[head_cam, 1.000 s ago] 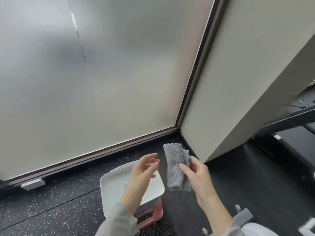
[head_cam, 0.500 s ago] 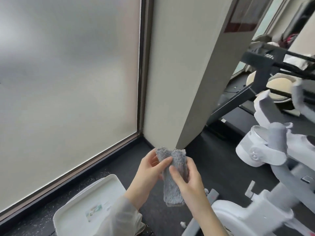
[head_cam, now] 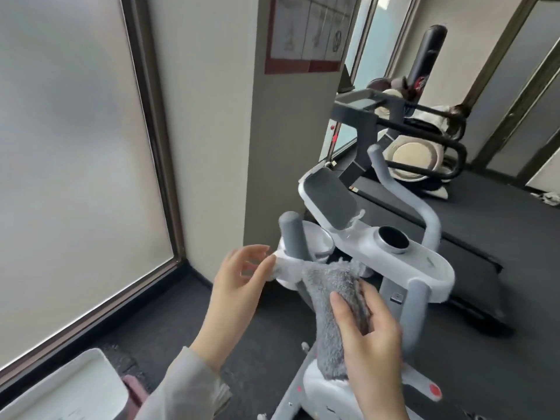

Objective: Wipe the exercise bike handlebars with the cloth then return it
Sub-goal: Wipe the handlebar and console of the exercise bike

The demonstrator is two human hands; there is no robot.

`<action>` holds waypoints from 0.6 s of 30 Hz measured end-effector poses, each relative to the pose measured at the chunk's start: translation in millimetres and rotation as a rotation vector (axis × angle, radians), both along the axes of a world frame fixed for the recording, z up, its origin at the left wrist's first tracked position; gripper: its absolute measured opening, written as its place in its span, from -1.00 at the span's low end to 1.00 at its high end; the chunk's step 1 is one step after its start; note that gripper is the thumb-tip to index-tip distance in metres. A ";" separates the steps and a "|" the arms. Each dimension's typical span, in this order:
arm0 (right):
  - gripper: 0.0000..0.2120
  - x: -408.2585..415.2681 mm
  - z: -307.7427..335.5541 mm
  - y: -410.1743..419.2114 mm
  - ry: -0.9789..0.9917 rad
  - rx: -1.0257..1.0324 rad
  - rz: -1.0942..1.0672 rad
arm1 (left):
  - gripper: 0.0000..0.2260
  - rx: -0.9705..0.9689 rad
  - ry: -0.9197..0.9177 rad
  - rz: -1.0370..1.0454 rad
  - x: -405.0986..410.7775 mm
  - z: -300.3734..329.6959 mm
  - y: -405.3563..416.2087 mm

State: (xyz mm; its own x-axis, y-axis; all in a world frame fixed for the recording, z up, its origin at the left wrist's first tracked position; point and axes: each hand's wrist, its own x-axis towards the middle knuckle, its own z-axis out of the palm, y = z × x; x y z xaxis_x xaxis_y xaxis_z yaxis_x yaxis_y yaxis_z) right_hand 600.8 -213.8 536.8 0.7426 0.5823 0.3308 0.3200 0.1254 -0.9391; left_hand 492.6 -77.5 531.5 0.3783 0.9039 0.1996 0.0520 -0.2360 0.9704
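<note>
A white exercise bike [head_cam: 391,259] with grey handlebar grips stands in front of me. Its left grip [head_cam: 294,237] rises upright and another grip [head_cam: 415,313] hangs at the right. My right hand [head_cam: 369,344] holds a fluffy grey cloth [head_cam: 330,301] draped in front of the bike's console, just below the left grip. My left hand [head_cam: 239,286] is off the cloth, fingers spread, close to the bike's left side.
A white tray [head_cam: 63,392] sits on a pink stool at the lower left. A frosted glass wall [head_cam: 69,147] and a pillar [head_cam: 212,116] stand to the left. A dark treadmill [head_cam: 448,225] and other gym gear lie behind the bike.
My view has swung right from the tray to the bike. The left hand has let go of the cloth; the right hand has carried it up toward the handlebars.
</note>
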 end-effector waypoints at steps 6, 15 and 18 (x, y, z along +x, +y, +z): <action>-0.70 60.2 13.5 -5.9 -0.139 -0.005 -0.028 | -0.81 0.107 0.078 0.115 24.1 -10.8 -11.9; -0.77 51.4 43.9 81.8 -0.621 0.028 0.120 | -0.72 0.174 0.149 0.122 24.2 -7.5 -12.7; -0.79 53.5 38.0 83.7 -0.656 -0.012 0.192 | -0.69 0.188 0.178 0.080 19.8 -7.2 -6.9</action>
State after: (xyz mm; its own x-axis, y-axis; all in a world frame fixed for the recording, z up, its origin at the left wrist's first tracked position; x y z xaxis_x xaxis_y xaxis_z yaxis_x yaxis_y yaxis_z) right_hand 654.4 -130.1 574.8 0.2741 0.6899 0.6700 0.7964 0.2276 -0.5602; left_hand 512.4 -84.4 524.3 0.3513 0.8857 0.3036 0.2441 -0.3997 0.8835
